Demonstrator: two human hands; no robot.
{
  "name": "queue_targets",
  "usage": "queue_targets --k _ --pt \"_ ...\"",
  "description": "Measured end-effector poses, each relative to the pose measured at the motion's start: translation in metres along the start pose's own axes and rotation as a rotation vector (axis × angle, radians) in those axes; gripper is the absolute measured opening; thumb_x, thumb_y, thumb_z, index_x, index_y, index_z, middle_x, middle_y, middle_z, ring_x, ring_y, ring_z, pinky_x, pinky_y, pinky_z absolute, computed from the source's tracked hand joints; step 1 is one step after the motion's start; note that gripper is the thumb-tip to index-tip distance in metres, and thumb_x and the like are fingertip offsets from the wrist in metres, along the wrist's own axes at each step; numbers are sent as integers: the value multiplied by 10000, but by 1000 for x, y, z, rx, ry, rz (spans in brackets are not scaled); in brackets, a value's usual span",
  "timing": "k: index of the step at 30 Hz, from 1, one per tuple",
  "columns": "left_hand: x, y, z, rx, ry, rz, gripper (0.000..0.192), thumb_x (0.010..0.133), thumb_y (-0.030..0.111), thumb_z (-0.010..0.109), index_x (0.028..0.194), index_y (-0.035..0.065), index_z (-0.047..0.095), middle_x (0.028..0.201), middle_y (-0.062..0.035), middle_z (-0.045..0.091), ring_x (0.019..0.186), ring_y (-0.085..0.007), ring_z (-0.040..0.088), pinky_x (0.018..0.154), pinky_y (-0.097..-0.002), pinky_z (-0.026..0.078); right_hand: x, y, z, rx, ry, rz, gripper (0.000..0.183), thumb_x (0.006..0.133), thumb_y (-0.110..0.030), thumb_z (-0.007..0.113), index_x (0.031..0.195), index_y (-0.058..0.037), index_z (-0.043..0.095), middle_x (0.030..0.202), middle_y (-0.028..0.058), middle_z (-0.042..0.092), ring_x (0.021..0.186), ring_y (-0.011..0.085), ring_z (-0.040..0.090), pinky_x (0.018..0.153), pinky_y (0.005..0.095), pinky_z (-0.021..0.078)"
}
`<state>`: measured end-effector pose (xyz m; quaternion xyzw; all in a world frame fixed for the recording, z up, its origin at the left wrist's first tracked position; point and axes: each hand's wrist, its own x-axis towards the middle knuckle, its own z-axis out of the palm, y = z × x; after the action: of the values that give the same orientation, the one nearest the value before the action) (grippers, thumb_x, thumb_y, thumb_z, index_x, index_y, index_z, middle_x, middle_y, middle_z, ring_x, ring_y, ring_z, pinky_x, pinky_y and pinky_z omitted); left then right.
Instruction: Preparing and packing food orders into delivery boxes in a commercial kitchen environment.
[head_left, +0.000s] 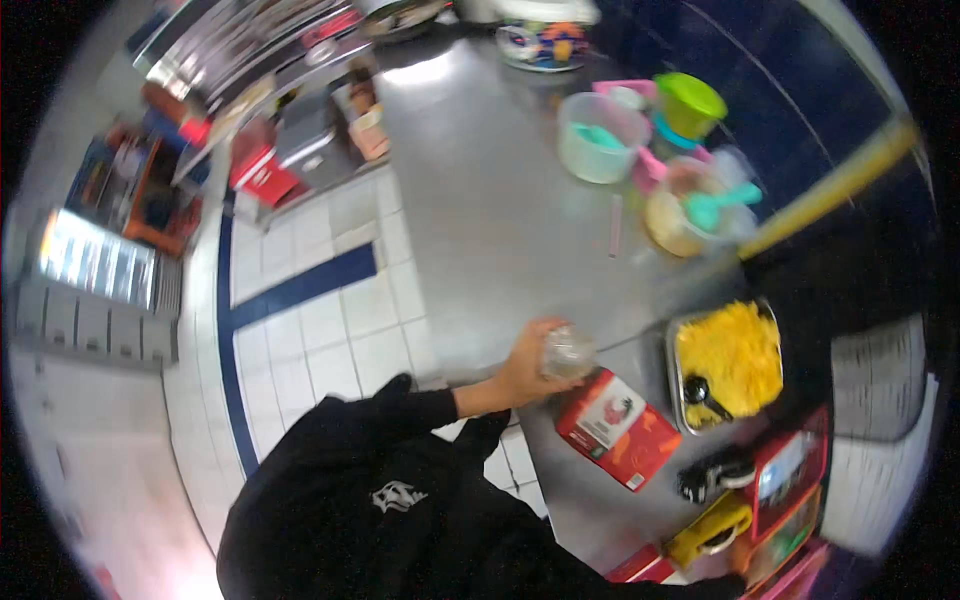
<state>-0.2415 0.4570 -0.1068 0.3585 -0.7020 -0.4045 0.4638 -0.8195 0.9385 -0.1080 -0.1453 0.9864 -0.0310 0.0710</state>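
My left hand (529, 367) is wrapped around a clear cup (568, 354), held over the steel counter (495, 210). Just beside that cup lies a red carton (619, 431) with a printed picture. Farther over sits a metal pan (677, 375) of yellow shredded food (731, 356), with a black-handled utensil (701, 394) in it. At the lower right my right hand (741, 561) reaches to a red and orange rack (787, 495). It is blurred and partly cut off by the sleeve, so its grip is unclear. A yellow tool-like object (709, 529) lies next to it.
Plastic tubs, one with a teal scoop (705, 210) and another pale one (604, 142), stand by the dark wall. A green-lidded container (690, 105) is behind them. A pink strip (615, 225) lies on the counter. Papers (874, 427) hang at the right; white floor tiles (307, 330) lie left.
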Motion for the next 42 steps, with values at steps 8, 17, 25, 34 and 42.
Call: queue_targets --k 8,17,25,34,42 --pt "5 -12 -66 -9 -42 259 1099 586 534 817 1406 55 263 1434 -230 261 1316 -390 277 1056 -492 260 -136 -272 -45 189 347 -253 259 887 -184 528 917 59 612 875 226 634 809 305 645 675 404 554" --pt "-6 -103 -342 -186 -563 -381 718 812 422 676 1349 60 367 1321 -212 437 1215 -345 456 959 -417 400 -352 -591 -94 708 643 -618 237 909 -116 510 952 107 578 896 255 614 778 342 639 638 420 573" --pt "-44 -203 -643 652 -596 -824 612 808 479 640 1264 101 485 1227 -196 527 1154 -381 504 920 -571 389 -468 -863 -94 1245 416 -1026 218 929 -55 494 983 150 547 914 280 596 751 375 634 605 434 591" --pt "-55 -285 -888 378 304 -644 423 866 279 615 1185 17 522 1173 -189 557 1061 -354 557 902 -407 461 -811 -1358 179 997 -1030 -1560 152 900 -14 508 1023 -42 592 971 33 606 916 150 595 783 297 510" --pt "13 -330 -1111 396 776 -663 373 834 143 640 1163 13 523 1113 -190 590 947 -339 604 827 -399 493 -1270 -1620 195 917 -704 -2536 208 770 36 522 966 -15 565 925 162 592 940 355 552 822 437 441"
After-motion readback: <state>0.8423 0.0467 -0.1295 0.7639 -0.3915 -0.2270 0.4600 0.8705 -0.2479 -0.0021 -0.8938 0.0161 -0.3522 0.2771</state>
